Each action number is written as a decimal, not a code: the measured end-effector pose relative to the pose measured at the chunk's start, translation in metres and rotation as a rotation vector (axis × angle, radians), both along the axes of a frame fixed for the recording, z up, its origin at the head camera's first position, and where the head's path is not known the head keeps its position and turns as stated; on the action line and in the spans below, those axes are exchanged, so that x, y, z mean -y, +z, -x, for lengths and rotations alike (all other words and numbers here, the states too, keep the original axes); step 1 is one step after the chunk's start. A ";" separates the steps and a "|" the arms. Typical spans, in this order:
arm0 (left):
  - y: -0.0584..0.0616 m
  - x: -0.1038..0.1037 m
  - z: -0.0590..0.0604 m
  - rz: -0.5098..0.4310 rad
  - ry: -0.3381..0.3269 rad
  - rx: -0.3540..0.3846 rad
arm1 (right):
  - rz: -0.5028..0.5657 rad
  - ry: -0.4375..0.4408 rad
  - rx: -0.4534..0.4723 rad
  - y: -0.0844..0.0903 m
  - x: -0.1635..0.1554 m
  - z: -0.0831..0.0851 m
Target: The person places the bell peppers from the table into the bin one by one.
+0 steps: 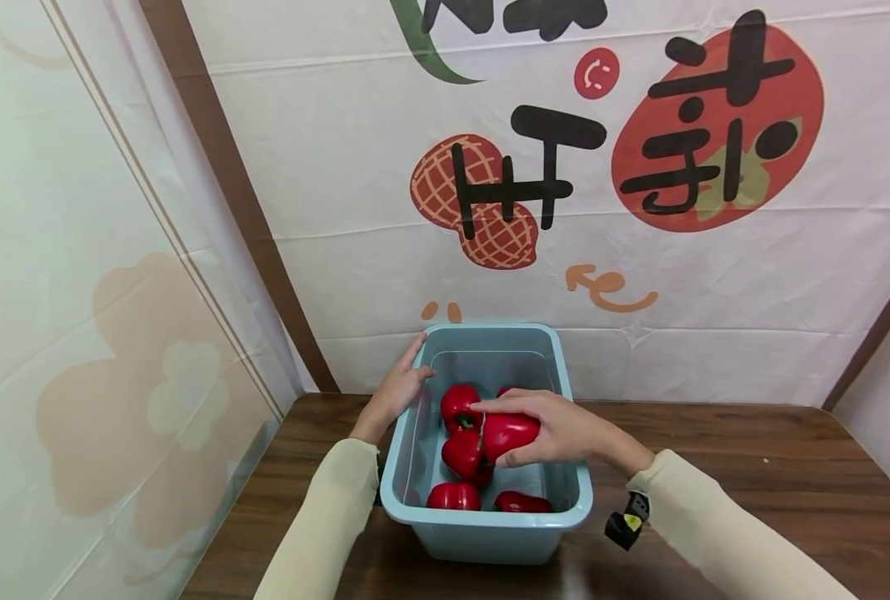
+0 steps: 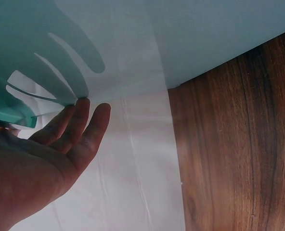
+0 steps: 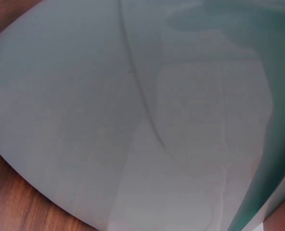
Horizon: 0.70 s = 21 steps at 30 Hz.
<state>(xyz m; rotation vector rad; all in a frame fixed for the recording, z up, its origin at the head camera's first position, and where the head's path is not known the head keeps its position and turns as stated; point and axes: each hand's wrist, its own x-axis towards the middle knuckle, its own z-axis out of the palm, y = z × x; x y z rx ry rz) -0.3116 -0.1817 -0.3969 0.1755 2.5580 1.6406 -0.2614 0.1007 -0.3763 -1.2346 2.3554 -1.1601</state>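
Observation:
A light blue plastic bin [image 1: 490, 518] holds several red bell peppers [image 1: 462, 454]. Inside it, my right hand [image 1: 565, 427] grips one red bell pepper [image 1: 509, 435] between thumb and fingers, above the others. My left hand [image 1: 397, 392] holds the bin's left rim, its thumb over the inner side. In the left wrist view, the left hand's fingers [image 2: 87, 132] reach along the bin's outer wall [image 2: 133, 43]. The right wrist view is mostly filled by the bin's outer wall [image 3: 84, 96]; the held pepper is hidden there.
The bin stands on a dark wooden table [image 1: 715, 467]. Behind it hangs a white printed cloth [image 1: 355, 250], close to the bin's far end. A pale curtain [image 1: 115, 333] borders the left side.

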 end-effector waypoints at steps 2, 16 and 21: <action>0.000 0.000 0.000 0.002 0.002 0.001 | -0.019 0.005 -0.018 0.000 0.000 0.000; 0.001 -0.001 0.000 -0.001 0.009 0.024 | -0.053 0.028 -0.066 0.000 0.001 0.002; 0.001 -0.001 0.000 -0.010 0.005 0.027 | -0.053 0.039 -0.086 0.000 0.000 0.001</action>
